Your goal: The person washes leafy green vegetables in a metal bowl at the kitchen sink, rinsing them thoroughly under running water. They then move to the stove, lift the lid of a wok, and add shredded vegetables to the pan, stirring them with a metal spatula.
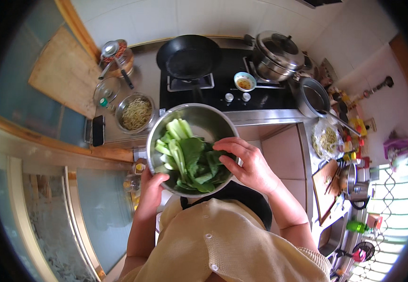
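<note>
A stainless steel bowl [207,118] is held in front of me, its far rim overlapping the stove's front edge. Inside it lie leafy greens [193,158], with pale cut stalks toward the far left and dark leaves toward the near right. My left hand [152,183] grips the bowl's near left rim, its thumb over the edge and its fingers hidden beneath. Over the right side of the bowl is my right hand [241,160], thumb and fingers apart beside the dark leaves. Whether its fingertips touch a leaf is hard to tell.
Behind the bowl, a black wok [189,58] and a lidded steel pot [278,56] stand on the gas stove [204,97]. A small sauce bowl [245,81] sits between them. Left is a bowl of bean sprouts [135,114]; right, a grey saucepan [313,98] with its handle jutting out.
</note>
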Action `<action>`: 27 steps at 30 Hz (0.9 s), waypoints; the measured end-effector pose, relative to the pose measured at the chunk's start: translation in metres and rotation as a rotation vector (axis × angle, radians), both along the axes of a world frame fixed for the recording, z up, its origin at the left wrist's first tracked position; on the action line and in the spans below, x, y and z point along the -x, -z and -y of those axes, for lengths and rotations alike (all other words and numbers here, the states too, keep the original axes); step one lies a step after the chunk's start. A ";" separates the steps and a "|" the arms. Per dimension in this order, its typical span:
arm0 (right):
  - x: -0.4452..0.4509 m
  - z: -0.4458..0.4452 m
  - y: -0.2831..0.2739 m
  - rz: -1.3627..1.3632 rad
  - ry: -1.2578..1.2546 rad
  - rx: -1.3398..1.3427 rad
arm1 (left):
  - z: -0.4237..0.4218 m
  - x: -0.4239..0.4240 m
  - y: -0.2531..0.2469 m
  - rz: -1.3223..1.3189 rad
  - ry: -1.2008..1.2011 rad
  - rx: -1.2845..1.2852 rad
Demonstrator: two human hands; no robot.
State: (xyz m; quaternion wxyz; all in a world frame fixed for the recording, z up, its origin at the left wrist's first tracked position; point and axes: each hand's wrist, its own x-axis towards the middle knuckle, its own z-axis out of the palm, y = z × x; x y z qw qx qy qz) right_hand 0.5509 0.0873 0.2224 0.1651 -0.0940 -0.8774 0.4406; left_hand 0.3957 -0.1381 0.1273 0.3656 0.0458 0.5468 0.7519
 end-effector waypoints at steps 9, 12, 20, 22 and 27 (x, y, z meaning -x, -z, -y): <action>0.043 0.017 0.044 0.279 0.037 -0.453 | 0.003 -0.008 -0.007 0.030 -0.019 0.095; 0.062 0.030 0.047 0.434 -0.074 -0.332 | -0.002 -0.011 -0.019 0.046 -0.066 0.044; 0.086 0.042 0.043 0.519 -0.183 -0.444 | -0.001 -0.008 -0.031 0.129 -0.098 -0.011; 0.076 0.043 0.030 0.365 -0.107 -0.610 | 0.000 -0.005 -0.029 0.118 -0.066 -0.016; 0.054 0.018 -0.029 -0.052 0.018 -0.620 | -0.025 -0.005 -0.041 0.061 -0.054 -0.069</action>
